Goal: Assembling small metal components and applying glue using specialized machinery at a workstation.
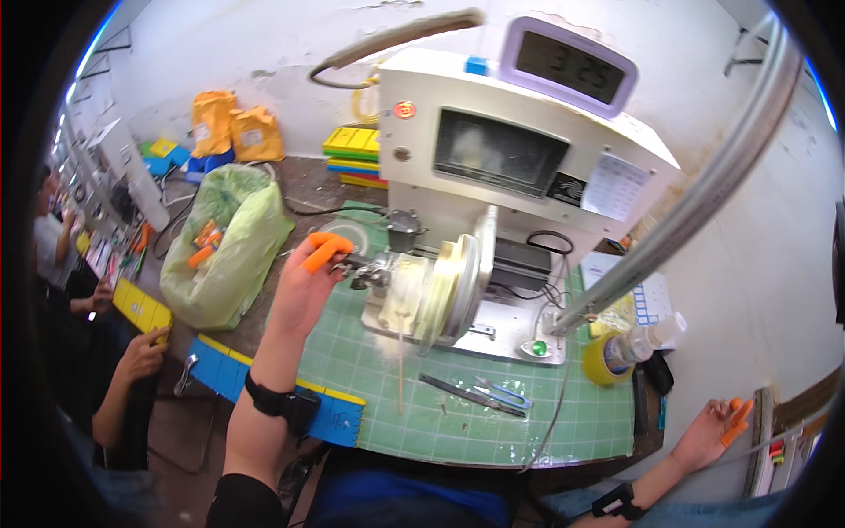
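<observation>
My left hand [308, 273], with orange finger covers, has its fingers curled on the dark end of a metal fitting [374, 272] at the left of a white bench machine [519, 194]. Beside this fitting, a pale cylinder and round discs [453, 286] sit on the same axis. A thin wooden stick [401, 378] points down in front of them. Away at the lower right, my right hand [702, 438] hangs past the table edge. Its fingers, also with orange covers, are apart and hold nothing I can see.
Tweezers [471, 394] and small blue-handled snips [502, 392] lie on the green cutting mat [387, 431]. A yellow tape roll [600, 363] holds bottles at right. A green plastic bag [224, 290] stands left, near a co-worker's hand [143, 356]. A metal pole [673, 202] slants at right.
</observation>
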`<state>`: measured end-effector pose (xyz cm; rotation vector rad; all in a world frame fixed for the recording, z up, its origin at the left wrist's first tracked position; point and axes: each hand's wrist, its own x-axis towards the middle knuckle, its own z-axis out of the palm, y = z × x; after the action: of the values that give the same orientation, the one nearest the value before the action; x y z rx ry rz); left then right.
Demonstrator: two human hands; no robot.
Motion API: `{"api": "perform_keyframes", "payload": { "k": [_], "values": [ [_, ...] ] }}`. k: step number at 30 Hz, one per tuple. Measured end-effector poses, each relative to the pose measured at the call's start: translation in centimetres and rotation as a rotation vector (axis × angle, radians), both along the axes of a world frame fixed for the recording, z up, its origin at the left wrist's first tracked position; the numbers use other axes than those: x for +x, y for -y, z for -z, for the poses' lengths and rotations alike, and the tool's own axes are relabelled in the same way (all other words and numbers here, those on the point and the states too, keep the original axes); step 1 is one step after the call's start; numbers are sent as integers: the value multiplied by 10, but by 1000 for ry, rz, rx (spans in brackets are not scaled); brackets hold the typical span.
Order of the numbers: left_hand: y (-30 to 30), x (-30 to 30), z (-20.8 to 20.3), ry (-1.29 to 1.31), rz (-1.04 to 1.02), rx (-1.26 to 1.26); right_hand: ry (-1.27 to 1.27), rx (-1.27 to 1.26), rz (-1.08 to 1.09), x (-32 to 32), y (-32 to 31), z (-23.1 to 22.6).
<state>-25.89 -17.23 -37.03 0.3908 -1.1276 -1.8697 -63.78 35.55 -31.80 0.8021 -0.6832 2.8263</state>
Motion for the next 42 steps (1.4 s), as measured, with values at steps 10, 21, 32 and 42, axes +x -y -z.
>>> {"api": "perform_keyframes", "payload": {
  "k": [10,21,32,42],
  "values": [
    [0,5,-5,27,31,-17,-229,84,-114,-30,-25,19],
    [0,2,-7,25,23,0,90,-54,81,-9,1,0],
    [0,2,-3,38,11,3,40,8,136,-48,-47,25],
    [1,2,-3,33,18,-4,-202,58,-39,-69,-75,48]
  ]
}}
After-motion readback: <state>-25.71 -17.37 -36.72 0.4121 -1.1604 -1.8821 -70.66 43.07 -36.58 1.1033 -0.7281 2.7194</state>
